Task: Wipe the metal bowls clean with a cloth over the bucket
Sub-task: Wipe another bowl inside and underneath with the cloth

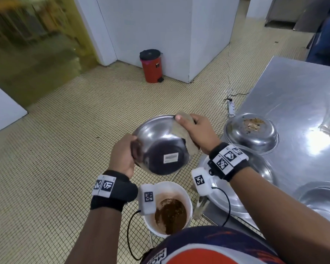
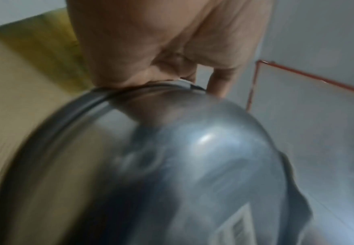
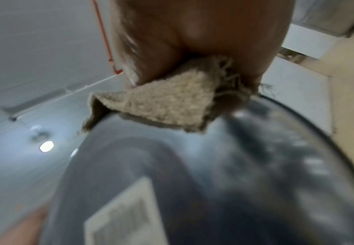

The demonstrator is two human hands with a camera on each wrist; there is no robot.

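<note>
Above the white bucket [image 1: 185,197], near the person's body, a metal bowl [image 1: 158,145] is held tilted with its underside toward the wearer. Shiny steel, dark flat base, a white barcode sticker [image 1: 171,158] stuck on that base. Left hand [image 1: 122,157] grips the bowl's left rim, fingers curled over the edge. Right hand [image 1: 198,132] presses a tan, frayed cloth [image 1: 185,130] against the bowl's right outer wall and rim, thumb on top of the cloth near the far edge; the right wrist view shows the cloth [image 3: 167,106] bunched under the hand against the metal.

Bucket stands on the tiled floor, just left of the steel table [image 1: 293,92]; inside it, brown mushy waste and smeared walls.

On the table, right of the held bowl: an upturned bowl [image 1: 251,134] with brown crumbs on its base. Nearer, a large steel basin [image 1: 259,168] partly hidden behind the right wrist.

Far off by the white wall, a red pedal bin [image 1: 151,65] with a black lid.
</note>
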